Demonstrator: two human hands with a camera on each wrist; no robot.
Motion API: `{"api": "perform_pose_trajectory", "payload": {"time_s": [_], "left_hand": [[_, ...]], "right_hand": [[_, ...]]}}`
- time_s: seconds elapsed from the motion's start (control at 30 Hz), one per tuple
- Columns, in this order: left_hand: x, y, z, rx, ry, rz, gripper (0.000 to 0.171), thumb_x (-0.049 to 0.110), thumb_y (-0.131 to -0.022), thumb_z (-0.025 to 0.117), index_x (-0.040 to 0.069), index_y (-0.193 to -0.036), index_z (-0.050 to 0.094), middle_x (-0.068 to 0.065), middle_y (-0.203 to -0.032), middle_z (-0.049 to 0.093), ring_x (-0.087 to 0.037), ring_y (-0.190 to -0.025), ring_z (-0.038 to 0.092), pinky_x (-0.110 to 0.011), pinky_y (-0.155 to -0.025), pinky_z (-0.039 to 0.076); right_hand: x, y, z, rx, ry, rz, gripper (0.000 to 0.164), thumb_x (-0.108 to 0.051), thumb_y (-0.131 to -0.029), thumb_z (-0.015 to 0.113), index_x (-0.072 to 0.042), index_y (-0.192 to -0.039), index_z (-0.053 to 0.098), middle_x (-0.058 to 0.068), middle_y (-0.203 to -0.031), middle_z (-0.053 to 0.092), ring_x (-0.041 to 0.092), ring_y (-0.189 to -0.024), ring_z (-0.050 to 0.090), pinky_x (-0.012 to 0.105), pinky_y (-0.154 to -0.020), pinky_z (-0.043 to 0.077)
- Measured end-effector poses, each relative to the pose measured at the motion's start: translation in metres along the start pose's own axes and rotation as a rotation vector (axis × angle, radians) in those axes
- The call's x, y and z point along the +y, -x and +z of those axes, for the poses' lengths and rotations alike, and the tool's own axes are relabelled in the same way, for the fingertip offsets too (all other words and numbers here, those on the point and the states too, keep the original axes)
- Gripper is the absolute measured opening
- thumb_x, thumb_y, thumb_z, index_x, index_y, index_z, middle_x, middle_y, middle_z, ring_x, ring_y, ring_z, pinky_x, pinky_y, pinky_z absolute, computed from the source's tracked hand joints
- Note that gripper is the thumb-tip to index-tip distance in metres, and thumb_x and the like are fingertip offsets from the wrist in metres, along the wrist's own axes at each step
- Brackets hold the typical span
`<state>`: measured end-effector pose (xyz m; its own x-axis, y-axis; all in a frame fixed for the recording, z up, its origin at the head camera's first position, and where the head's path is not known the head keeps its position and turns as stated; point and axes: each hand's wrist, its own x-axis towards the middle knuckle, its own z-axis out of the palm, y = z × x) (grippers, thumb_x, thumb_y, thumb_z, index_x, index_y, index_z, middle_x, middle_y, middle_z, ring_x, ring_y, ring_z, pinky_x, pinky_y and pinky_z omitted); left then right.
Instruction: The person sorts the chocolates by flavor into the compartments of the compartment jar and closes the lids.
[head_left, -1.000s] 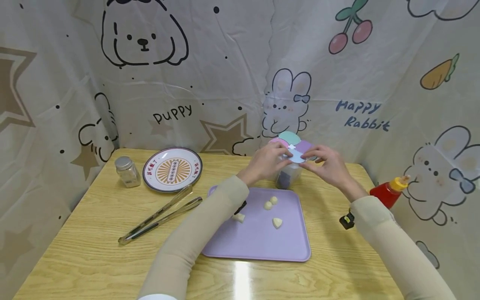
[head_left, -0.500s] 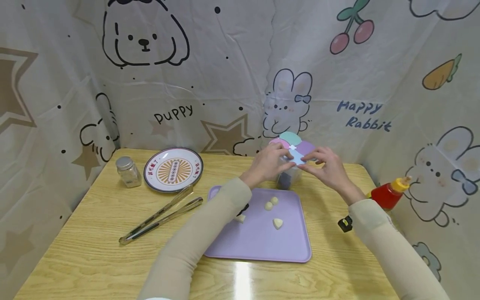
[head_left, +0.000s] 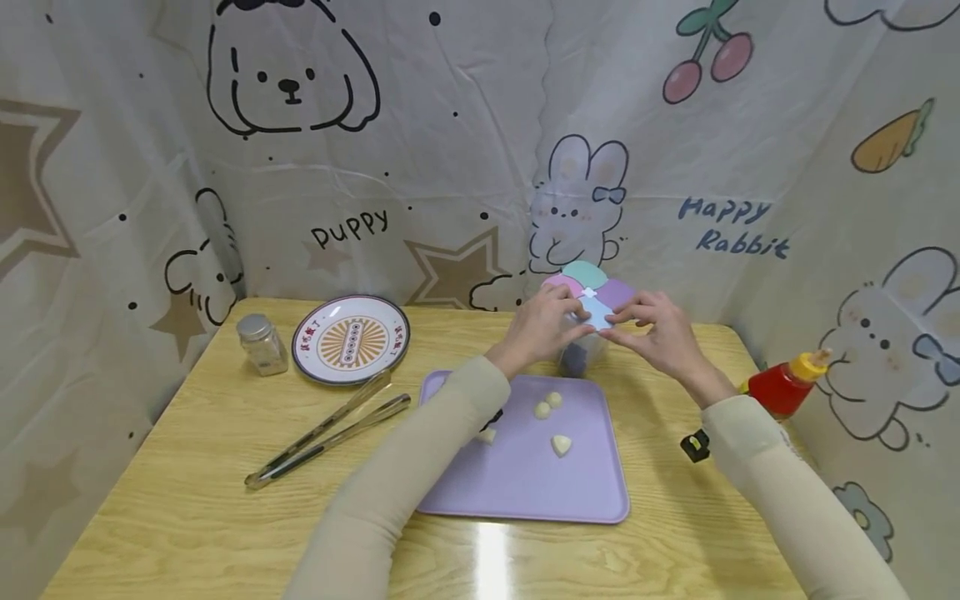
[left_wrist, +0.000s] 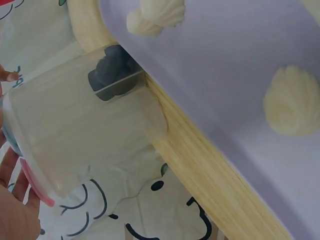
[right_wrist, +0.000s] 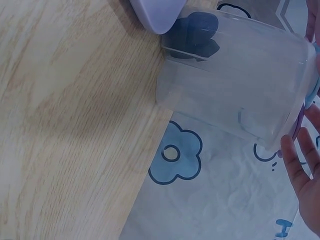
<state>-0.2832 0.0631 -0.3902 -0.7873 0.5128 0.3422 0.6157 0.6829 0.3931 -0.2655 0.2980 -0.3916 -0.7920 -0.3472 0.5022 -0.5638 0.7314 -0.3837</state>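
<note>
Wooden table (head_left: 187, 500), far side: container (right_wrist: 235, 90); left hand (head_left: 542, 327), right hand (head_left: 658, 332) pinching blue lid segment (head_left: 597, 311), grip unchanged; work seemingly unfinished.

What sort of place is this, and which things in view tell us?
Probably a small set staged for food work: printed cloth hangs round a table bearing tongs and a plate.

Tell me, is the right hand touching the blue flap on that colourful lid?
Touching. In the head view, the right hand has its fingers against the blue flap of the lid, at the flap's right edge, with no gap between.
</note>
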Motion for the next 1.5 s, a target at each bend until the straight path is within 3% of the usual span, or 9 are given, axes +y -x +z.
{"api": "perform_pose_trajectory", "payload": {"time_s": [0.13, 0.3, 0.4, 0.57, 0.73, 0.83, 0.97, 1.2, 1.5], "left_hand": [[-0.001, 0.001, 0.0, -0.006, -0.008, -0.013, 0.03, 0.045, -0.1, 0.071, 0.022, -0.116, 0.079, 0.001, -0.113, 0.066, -0.015, -0.107, 0.059, -0.026, -0.088, 0.053], [-0.003, 0.001, -0.003, -0.022, 0.012, -0.006, 0.03, 0.044, -0.1, 0.072, 0.02, -0.117, 0.078, 0.0, -0.121, 0.067, -0.016, -0.115, 0.061, -0.029, -0.097, 0.053], [-0.001, -0.001, -0.003, -0.007, 0.006, 0.001, 0.031, 0.045, -0.099, 0.073, 0.021, -0.117, 0.078, 0.001, -0.124, 0.068, -0.016, -0.12, 0.061, -0.03, -0.103, 0.052], [0.007, -0.004, 0.003, 0.05, 0.035, 0.011, 0.031, 0.043, -0.099, 0.073, 0.018, -0.117, 0.078, 0.001, -0.124, 0.07, -0.015, -0.121, 0.063, -0.028, -0.104, 0.052], [0.015, -0.006, 0.011, 0.086, 0.016, -0.03, 0.039, 0.051, -0.095, 0.076, 0.02, -0.119, 0.078, 0.002, -0.122, 0.069, -0.014, -0.117, 0.063, -0.029, -0.101, 0.051], [0.018, -0.007, 0.012, 0.079, -0.021, -0.055, 0.042, 0.054, -0.094, 0.076, 0.021, -0.121, 0.077, 0.002, -0.124, 0.068, -0.014, -0.117, 0.062, -0.03, -0.102, 0.05], [0.018, -0.008, 0.007, 0.058, -0.037, -0.06, 0.04, 0.05, -0.094, 0.077, 0.02, -0.121, 0.077, 0.001, -0.127, 0.069, -0.016, -0.12, 0.063, -0.03, -0.105, 0.049], [0.006, -0.002, -0.004, 0.063, 0.018, -0.053, 0.029, 0.035, -0.093, 0.079, 0.015, -0.114, 0.079, -0.001, -0.122, 0.072, -0.019, -0.118, 0.064, -0.034, -0.106, 0.05], [-0.023, 0.011, -0.017, 0.106, 0.044, -0.047, 0.024, 0.029, -0.094, 0.081, 0.01, -0.108, 0.08, -0.006, -0.114, 0.073, -0.024, -0.108, 0.066, -0.035, -0.098, 0.053]], "right_hand": [[0.001, -0.001, 0.003, 0.001, -0.011, -0.006, 0.019, -0.011, -0.081, 0.091, -0.005, -0.096, 0.082, 0.012, -0.104, 0.073, 0.025, -0.101, 0.059, 0.05, -0.08, 0.055], [0.004, -0.002, 0.004, -0.003, -0.077, 0.022, 0.019, -0.011, -0.084, 0.088, -0.005, -0.1, 0.082, 0.012, -0.109, 0.073, 0.022, -0.105, 0.057, 0.04, -0.085, 0.051], [0.012, -0.004, 0.004, -0.002, -0.114, 0.064, 0.02, -0.011, -0.089, 0.084, -0.002, -0.106, 0.08, 0.017, -0.119, 0.071, 0.027, -0.112, 0.058, 0.038, -0.088, 0.047], [0.027, -0.013, 0.004, 0.0, -0.101, 0.14, 0.026, -0.017, -0.097, 0.077, 0.0, -0.116, 0.077, 0.022, -0.128, 0.066, 0.037, -0.119, 0.058, 0.048, -0.092, 0.048], [0.036, -0.028, 0.007, -0.032, -0.12, 0.216, 0.033, -0.026, -0.101, 0.072, -0.003, -0.125, 0.074, 0.021, -0.129, 0.066, 0.038, -0.119, 0.06, 0.058, -0.095, 0.054], [0.037, -0.034, 0.008, -0.058, -0.131, 0.241, 0.037, -0.03, -0.103, 0.069, -0.004, -0.128, 0.073, 0.021, -0.131, 0.066, 0.037, -0.119, 0.061, 0.059, -0.096, 0.055], [0.036, -0.037, 0.009, -0.07, -0.137, 0.256, 0.036, -0.03, -0.103, 0.069, -0.004, -0.128, 0.073, 0.019, -0.131, 0.067, 0.032, -0.117, 0.061, 0.051, -0.096, 0.056], [0.028, -0.029, 0.009, -0.051, -0.08, 0.184, 0.036, -0.028, -0.101, 0.071, -0.005, -0.128, 0.074, 0.019, -0.117, 0.066, 0.032, -0.108, 0.057, 0.05, -0.092, 0.049], [0.013, -0.012, 0.016, -0.005, -0.008, -0.007, 0.032, -0.02, -0.094, 0.078, -0.004, -0.122, 0.077, 0.018, -0.105, 0.066, 0.026, -0.096, 0.053, 0.038, -0.083, 0.042]]}}
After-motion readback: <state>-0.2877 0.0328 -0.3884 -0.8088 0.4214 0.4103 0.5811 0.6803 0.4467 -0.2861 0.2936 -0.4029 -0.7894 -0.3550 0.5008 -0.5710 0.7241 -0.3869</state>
